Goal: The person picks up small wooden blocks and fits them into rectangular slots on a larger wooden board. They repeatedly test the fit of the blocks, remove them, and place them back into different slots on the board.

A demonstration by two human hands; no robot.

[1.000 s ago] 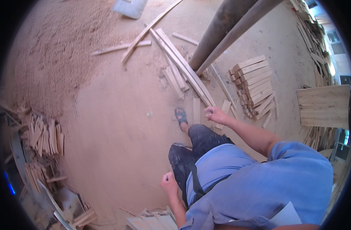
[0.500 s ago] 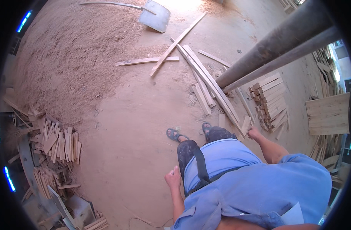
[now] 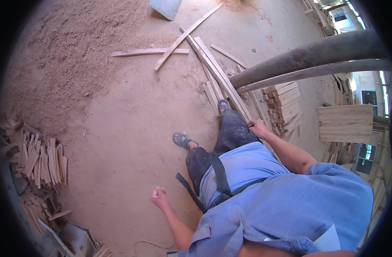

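My left hand [image 3: 159,196] hangs out to the left of my body over the dusty floor, its fingers curled in with nothing seen in them. Beside my right thigh is my right hand [image 3: 258,127], also loosely closed; no object shows in it. Just beyond it, in the picture, lie the ends of long wooden boards [image 3: 221,76] on the floor. A loose black strap [image 3: 191,192] swings out from my waist on the left.
Two crossed strips, one a pale wooden strip [image 3: 149,52], lie ahead near a flat shovel blade [image 3: 165,8]. Thick dark pipes [image 3: 307,53] slant in from the right above a stack of square timbers [image 3: 281,103]. Wood offcuts [image 3: 44,160] pile up at left; sawdust [image 3: 63,55] spreads at far left.
I have stepped forward with my right leg. My left hand has swung out leftward, and my right hand has come in beside the thigh. The boards appear nearer.
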